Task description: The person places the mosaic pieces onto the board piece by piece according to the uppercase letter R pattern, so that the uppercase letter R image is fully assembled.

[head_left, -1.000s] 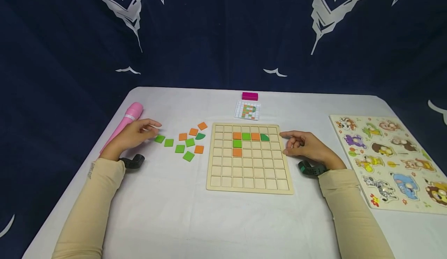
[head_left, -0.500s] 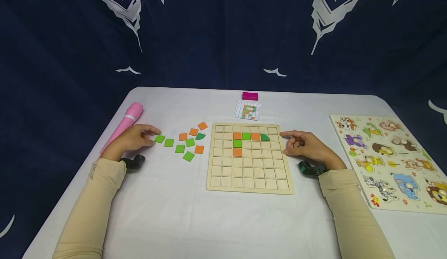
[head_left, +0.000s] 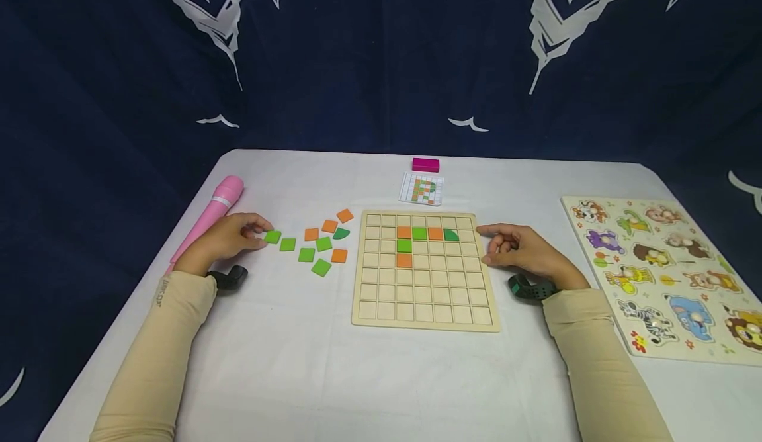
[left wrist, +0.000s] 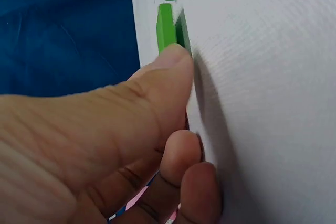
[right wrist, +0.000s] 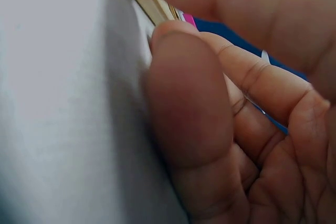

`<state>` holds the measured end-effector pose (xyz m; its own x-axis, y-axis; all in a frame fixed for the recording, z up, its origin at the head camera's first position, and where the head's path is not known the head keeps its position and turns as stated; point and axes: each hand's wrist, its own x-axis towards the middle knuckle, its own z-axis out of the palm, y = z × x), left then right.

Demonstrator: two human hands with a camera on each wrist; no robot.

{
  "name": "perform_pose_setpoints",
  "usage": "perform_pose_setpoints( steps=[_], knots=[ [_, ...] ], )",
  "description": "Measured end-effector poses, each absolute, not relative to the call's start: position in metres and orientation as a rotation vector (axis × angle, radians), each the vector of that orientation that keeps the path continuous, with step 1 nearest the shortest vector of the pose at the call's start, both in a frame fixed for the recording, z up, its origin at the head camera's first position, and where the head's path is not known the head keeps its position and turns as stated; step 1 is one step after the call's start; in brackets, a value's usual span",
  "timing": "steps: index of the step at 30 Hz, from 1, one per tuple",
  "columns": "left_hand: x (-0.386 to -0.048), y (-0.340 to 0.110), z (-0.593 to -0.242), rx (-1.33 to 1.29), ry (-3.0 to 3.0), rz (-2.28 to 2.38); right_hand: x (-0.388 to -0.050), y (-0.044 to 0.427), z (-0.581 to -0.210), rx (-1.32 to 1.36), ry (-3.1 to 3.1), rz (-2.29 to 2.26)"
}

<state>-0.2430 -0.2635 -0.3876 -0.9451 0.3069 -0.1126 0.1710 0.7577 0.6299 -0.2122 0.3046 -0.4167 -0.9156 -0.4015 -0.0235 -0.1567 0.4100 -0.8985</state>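
Fingers (left wrist: 181, 153) of the left hand (head_left: 225, 240) are drawn together at the thumb and index tips, which pinch one green square tile (head_left: 273, 237); the remaining fingers are curled beneath. Tile position: between the two tips, its free end projecting toward the wooden grid board (head_left: 431, 276). Whether its underside is clear of the tablecloth (head_left: 268, 349) cannot be told. Of the loose tiles, this one lies farthest left of the board.

Right hand (head_left: 518, 250): at the board's right edge, index finger extended, thumb tip apart from it, both at the rim. No tile is visible in its grasp; it appears to steady the board.

Step in hand, as judged: picking up a tile. Next move calls for a lift over the other loose tiles, between the left hand and the board, then seating the piece square in a cell. Matching the pattern card (head_left: 422, 188), just beyond the board's far edge, would govern the choice of cell.

Board status: second row from the far edge carries orange, green, orange and a dark green quarter-round (head_left: 451, 235); below the first orange sit one green and one orange tile.

Outer items: magenta block (head_left: 425, 165), beyond the board and card; pink microphone (head_left: 214, 210), well left of the board; animal puzzle (head_left: 651, 283), well right.
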Motion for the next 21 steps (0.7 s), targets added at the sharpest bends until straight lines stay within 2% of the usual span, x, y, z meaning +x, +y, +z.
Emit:
perform_pose_setpoints(
  steps=[9, 21],
  knots=[
    [-0.241, -0.257, -0.384, 0.400, 2.748, 1.028, -0.212, 0.306, -0.418, -0.497, 2.431, -1.516],
    [-0.237, -0.225, -0.377, 0.360, 2.665, 1.154, -0.213, 0.306, -0.419, -0.510, 2.431, -1.525]
  ],
)
